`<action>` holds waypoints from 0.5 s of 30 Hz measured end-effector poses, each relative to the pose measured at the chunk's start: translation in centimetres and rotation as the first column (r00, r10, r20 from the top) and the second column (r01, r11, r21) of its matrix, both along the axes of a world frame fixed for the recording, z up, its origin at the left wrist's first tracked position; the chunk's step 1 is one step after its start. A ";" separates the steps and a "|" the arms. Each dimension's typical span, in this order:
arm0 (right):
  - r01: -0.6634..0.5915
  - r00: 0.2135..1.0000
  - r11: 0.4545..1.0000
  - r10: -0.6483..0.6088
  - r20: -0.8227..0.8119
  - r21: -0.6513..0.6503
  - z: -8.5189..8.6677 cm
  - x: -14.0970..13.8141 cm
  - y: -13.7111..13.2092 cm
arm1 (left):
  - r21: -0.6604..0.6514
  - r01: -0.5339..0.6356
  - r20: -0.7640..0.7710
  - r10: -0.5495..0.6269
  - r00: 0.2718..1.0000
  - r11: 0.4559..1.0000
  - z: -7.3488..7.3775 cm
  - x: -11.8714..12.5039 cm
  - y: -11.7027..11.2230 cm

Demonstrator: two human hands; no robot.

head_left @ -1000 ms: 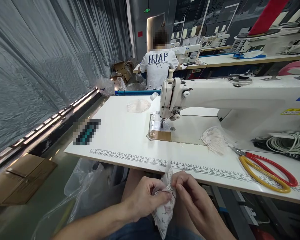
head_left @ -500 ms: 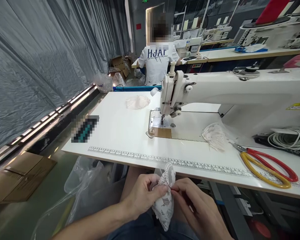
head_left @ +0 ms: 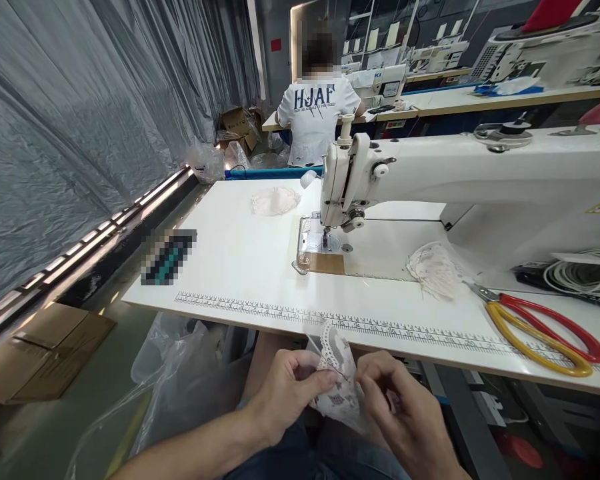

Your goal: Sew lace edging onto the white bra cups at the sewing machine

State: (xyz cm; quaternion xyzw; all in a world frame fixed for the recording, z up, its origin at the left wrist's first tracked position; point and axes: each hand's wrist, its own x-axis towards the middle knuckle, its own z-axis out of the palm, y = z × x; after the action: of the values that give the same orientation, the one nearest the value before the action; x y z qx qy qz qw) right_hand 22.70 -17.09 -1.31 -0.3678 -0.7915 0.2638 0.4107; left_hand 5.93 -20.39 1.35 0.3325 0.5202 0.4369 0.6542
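A white lace piece (head_left: 337, 400) with a scalloped edge hangs over my lap, just in front of the table's edge. My left hand (head_left: 287, 393) is closed on it, thumb on top and fingers behind. A thin dark thread (head_left: 341, 375) lies across the lace from near my left thumb toward my right fingertips. My right hand (head_left: 400, 407) is pinched at the lace's right side, apparently on the thread's end; the fingertips partly hide it.
A white sewing machine (head_left: 410, 167) stands on the table (head_left: 230, 260). Pale lace pieces lie behind (head_left: 275, 201) and right of the needle (head_left: 434, 270). Scissors (head_left: 540, 330) with red and yellow handles lie at right. A person (head_left: 316, 110) sits beyond; a cardboard box (head_left: 45, 353) stands left.
My right hand has moved slightly right, away from my left thumb. The lace has spread wider and swung to the right. My left hand keeps its hold.
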 end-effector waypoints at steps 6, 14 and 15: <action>-0.062 0.997 0.996 0.065 0.044 -0.057 0.0 0.6 -0.2 | -0.018 -0.014 0.031 0.015 0.999 1.000 -0.1 0.0 0.3; -0.207 0.978 0.957 0.205 -0.034 -0.204 0.1 -0.1 -0.2 | 0.019 0.011 -0.020 -0.011 1.000 1.000 -0.2 0.0 0.4; -0.256 0.967 0.924 0.247 -0.066 -0.285 0.2 0.0 -0.2 | 0.026 0.019 -0.056 -0.017 0.998 0.999 -0.2 0.0 0.5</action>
State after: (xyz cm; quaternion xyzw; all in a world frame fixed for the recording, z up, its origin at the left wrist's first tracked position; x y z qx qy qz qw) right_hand 22.70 -17.25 -1.09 -0.3159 -0.7785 0.4332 0.3263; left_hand 5.92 -19.89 1.19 0.3578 0.5293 0.4286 0.6388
